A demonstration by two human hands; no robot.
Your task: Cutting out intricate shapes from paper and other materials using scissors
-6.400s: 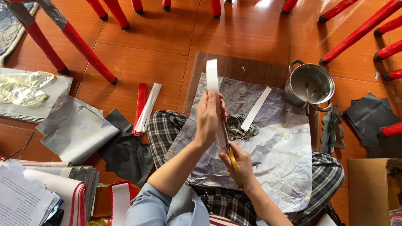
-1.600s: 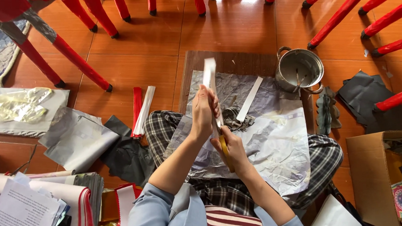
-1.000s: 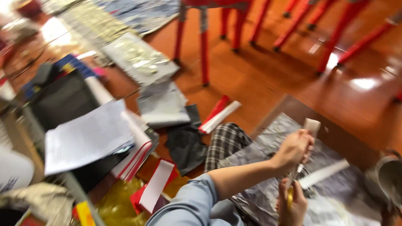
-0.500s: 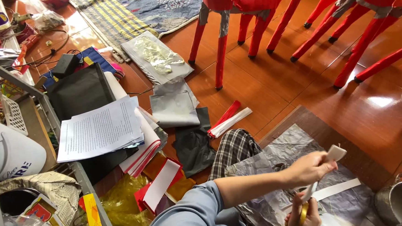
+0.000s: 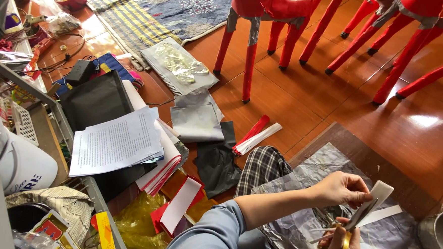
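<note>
My left hand (image 5: 340, 189) pinches a white paper strip (image 5: 380, 193) over my lap. Just below it, my right hand (image 5: 339, 240) grips scissors (image 5: 359, 217) with yellow handles, and the blades sit against the strip's lower part. Both hands hover above a crinkled silver sheet (image 5: 305, 178) spread on a wooden board (image 5: 364, 155). Another white strip (image 5: 385, 215) lies on the silver sheet under the scissors. My right hand is partly cut off by the bottom edge.
A metal pot (image 5: 441, 229) stands at the bottom right. Red stool legs (image 5: 248, 62) rise at the back. On the floor to the left lie a stack of printed papers (image 5: 116, 142), grey sheets (image 5: 196, 122), black sheets (image 5: 216, 162) and red-and-white strips (image 5: 255, 137).
The view has swung left, bringing the paper stacks and shelf clutter into sight. My hands stay together on the strip and scissors, now at the lower right.
</note>
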